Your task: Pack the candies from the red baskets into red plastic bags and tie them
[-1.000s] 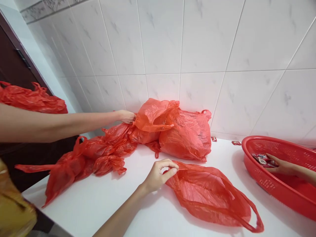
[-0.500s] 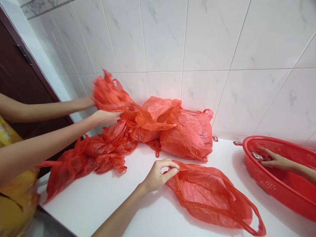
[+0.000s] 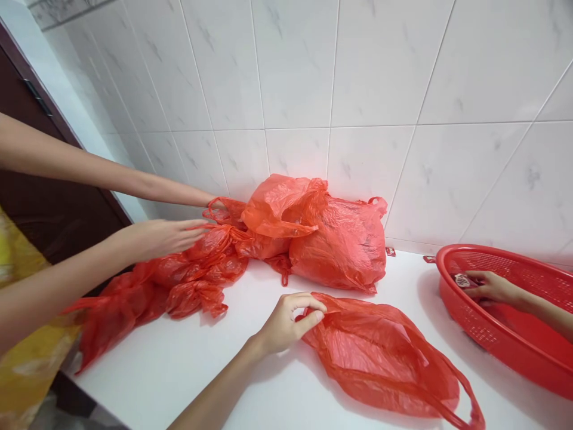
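Observation:
Thumb and fingers of my left hand [image 3: 283, 325] are closed on the rim of an open red plastic bag [image 3: 380, 358] lying on the white table. The bag's mouth faces up and one handle loop stretches toward the lower right. Over on the right, my right hand [image 3: 495, 289] reaches inside a red plastic basket [image 3: 505, 343], near its left end. Its fingers are closed on a small wrapped packet [image 3: 461, 280] with white and dark print, partly covered by the fingers.
Along the wall lie a full red bag [image 3: 342, 245] and several knotted red bags [image 3: 201, 269]. Another person's hands [image 3: 165, 236] work among them at the left. Two small red packets, one here [image 3: 391, 252], lie by the wall on the white table [image 3: 188, 370].
The other person's hands have lowered the crumpled red bags onto the pile, and the nearer hand has moved left. My right hand has raised the packet slightly. My left hand keeps its pinch.

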The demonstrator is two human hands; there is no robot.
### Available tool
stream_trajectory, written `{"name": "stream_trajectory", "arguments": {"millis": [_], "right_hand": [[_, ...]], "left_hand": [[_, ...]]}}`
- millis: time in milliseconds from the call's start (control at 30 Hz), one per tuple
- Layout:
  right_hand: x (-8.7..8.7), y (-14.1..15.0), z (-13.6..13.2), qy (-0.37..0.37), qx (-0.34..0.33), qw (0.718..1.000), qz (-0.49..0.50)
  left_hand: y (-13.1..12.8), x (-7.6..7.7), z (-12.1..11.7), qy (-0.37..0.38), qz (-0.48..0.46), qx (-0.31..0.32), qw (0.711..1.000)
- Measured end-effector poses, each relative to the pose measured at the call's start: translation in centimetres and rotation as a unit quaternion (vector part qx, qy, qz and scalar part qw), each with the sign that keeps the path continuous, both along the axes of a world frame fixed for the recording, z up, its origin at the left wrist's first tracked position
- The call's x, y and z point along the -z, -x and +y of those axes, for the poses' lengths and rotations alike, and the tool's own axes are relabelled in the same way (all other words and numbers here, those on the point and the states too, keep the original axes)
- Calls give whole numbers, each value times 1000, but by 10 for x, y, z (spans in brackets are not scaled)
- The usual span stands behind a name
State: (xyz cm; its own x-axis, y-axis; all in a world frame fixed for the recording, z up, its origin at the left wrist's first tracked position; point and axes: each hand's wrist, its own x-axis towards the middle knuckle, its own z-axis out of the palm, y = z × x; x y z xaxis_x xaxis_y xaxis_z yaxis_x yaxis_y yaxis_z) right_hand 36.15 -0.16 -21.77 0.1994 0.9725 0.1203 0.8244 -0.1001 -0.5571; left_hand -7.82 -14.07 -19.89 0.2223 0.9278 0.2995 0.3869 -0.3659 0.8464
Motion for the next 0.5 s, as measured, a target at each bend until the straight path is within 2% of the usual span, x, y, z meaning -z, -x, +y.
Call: {"name": "stream_trajectory", "arguments": {"millis": [100,200,367,500], "right_hand": [[-19,-8,-1,93,-46,982,159],[-42,-17,3,147,-20,962,230],[-62,-29,3,136,6,957,255],[-76,-32,-7,104,13,947,302]], "left_hand": [[0,-2,-1,-3,-6,4,1000],[0,-4,-1,-5,-11,6,1000],[2,-4,-2,-49,-10,0,999],[1,-4,-4,-77,28,-31,996]]}}
